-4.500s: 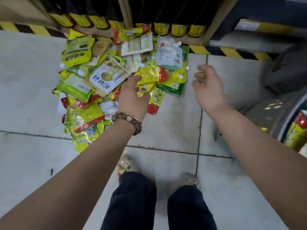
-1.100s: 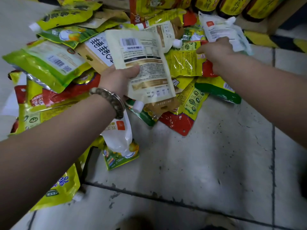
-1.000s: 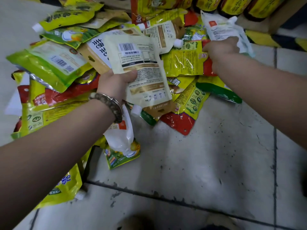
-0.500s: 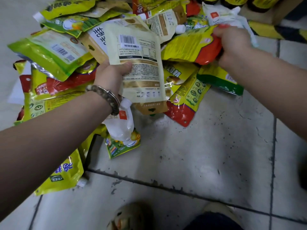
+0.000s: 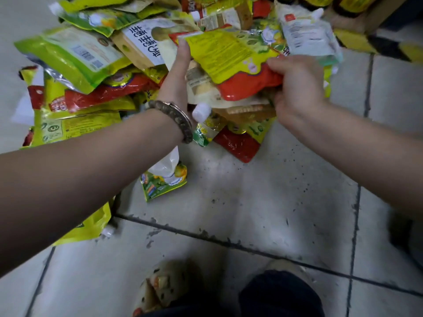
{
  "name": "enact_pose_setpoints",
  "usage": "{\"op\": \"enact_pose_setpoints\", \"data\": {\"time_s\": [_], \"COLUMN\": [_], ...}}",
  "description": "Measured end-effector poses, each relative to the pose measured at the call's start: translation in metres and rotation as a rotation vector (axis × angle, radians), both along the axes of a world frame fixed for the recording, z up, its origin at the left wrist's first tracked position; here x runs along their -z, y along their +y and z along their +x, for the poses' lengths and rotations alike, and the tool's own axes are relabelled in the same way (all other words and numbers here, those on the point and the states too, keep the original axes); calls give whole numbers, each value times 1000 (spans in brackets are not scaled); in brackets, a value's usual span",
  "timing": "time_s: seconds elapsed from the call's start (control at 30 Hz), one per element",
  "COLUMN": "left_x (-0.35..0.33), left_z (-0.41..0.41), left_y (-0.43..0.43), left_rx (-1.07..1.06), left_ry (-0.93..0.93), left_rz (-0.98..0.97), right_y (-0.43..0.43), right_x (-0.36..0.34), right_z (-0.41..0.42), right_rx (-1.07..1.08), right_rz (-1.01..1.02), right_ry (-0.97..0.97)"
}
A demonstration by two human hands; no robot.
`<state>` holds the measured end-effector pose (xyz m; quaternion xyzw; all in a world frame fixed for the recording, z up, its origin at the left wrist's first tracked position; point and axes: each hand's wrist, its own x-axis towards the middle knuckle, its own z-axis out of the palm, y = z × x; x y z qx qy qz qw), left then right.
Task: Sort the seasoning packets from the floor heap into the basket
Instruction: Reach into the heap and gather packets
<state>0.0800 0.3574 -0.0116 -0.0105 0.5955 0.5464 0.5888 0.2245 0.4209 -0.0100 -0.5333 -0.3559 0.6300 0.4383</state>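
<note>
A heap of seasoning packets (image 5: 96, 72), yellow, green, red and cream, covers the floor at top left and centre. My right hand (image 5: 295, 88) grips the red lower end of a yellow-and-red packet (image 5: 231, 62) and holds it over a cream packet (image 5: 206, 90) with a white cap. My left hand (image 5: 178, 74), with a bead bracelet on the wrist, holds that cream packet from the left, thumb up against the top edge of the yellow-and-red one. The basket is out of view.
Grey floor tiles (image 5: 240, 202) with dark grout lines lie in front of the heap. My shoes (image 5: 164, 287) and dark trouser legs are at the bottom. A white pouch (image 5: 306, 35) tops the heap at right. Yellow-labelled bottles (image 5: 350, 1) line the top edge.
My right hand pulled the yellow-and-red packet off the heap and brought it left, onto the cream packet in my left hand. The view shifted slightly back.
</note>
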Motion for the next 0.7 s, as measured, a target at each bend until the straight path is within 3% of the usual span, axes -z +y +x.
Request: {"op": "enact_pose_setpoints", "data": {"time_s": [0.1, 0.17, 0.27, 0.4, 0.5, 0.6, 0.7], "left_x": [-7, -6, 2, 7, 9, 10, 12], "left_z": [-2, -9, -20, -20, -18, -15, -12], "left_y": [1, 3, 9, 12, 15, 18, 21], "left_rx": [90, 168, 187, 172, 167, 164, 171], "left_ry": [1, 116, 172, 130, 108, 106, 88], "left_rz": [40, -40, -41, -17, -15, -30, -37], "right_y": [-22, -21, -18, 39, 87, 119, 131], "right_x": [18, 26, 28, 33, 46, 58, 65], "right_z": [-2, 6, 14, 45, 70, 81, 77], "right_rx": [-158, -278, -368, -70, 155, 150, 185], "right_rz": [-2, 38, 93, 192, 98, -137, -188], "right_ry": [-187, -285, -346, -557, -577, -492, -498]}}
